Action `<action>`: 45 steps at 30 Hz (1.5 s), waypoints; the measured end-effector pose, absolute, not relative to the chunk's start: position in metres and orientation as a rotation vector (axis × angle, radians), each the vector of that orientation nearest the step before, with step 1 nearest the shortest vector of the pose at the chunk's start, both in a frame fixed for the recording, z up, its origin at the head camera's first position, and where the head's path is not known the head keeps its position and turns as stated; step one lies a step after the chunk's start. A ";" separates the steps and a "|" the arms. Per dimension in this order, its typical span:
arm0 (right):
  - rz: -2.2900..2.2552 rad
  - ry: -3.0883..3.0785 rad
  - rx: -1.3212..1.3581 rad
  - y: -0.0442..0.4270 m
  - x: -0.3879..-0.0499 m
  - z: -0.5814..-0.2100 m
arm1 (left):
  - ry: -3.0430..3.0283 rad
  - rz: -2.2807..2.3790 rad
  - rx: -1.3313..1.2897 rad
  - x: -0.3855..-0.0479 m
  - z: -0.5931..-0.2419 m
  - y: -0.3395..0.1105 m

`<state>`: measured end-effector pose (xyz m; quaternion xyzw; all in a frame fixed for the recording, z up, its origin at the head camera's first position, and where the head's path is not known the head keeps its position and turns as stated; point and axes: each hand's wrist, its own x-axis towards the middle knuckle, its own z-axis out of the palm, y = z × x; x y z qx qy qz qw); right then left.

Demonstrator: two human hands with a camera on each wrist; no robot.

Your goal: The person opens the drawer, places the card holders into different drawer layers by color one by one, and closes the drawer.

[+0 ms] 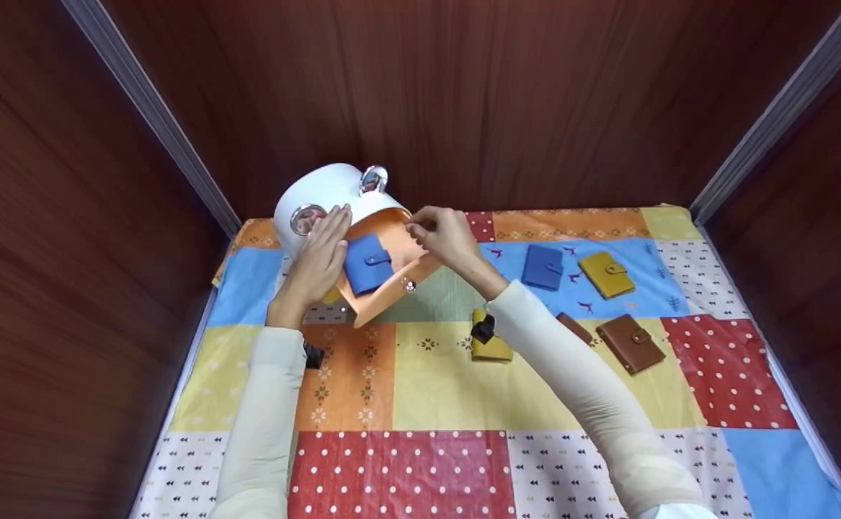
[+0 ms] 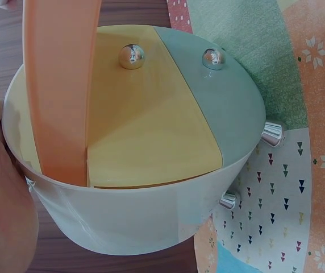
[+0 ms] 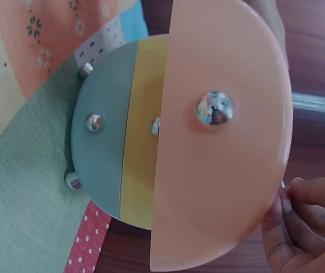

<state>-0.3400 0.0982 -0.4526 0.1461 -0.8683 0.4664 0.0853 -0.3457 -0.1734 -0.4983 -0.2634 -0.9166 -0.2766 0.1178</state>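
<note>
Blue wallet (image 1: 368, 265) in the pulled-out drawer (image 1: 385, 297), left of frame centre, between both hands; left hand (image 1: 318, 254) nearer.
Wallet's long axis runs up-down, foot tipped slightly right; lies just right of the left hand, lower left of the right hand (image 1: 446, 235). Left fingers straight, side by side, pointing upper right across the white drum (image 1: 334, 186). Right fingers curled at the drawer's right rim; cannot tell whether they pinch it.

left sleeve (image 1: 258, 425): off-white, long, snug | right sleeve (image 1: 579, 367): off-white, long, creased
</note>
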 end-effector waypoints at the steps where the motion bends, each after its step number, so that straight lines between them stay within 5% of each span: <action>1: 1.381 -2.590 0.431 0.100 -0.340 -0.452 | -2.685 -0.811 -0.768 -0.346 -0.499 -0.173; 45: 1.312 -2.590 0.169 0.188 -0.344 -0.464 | -2.669 -0.814 -0.765 -0.345 -0.499 -0.171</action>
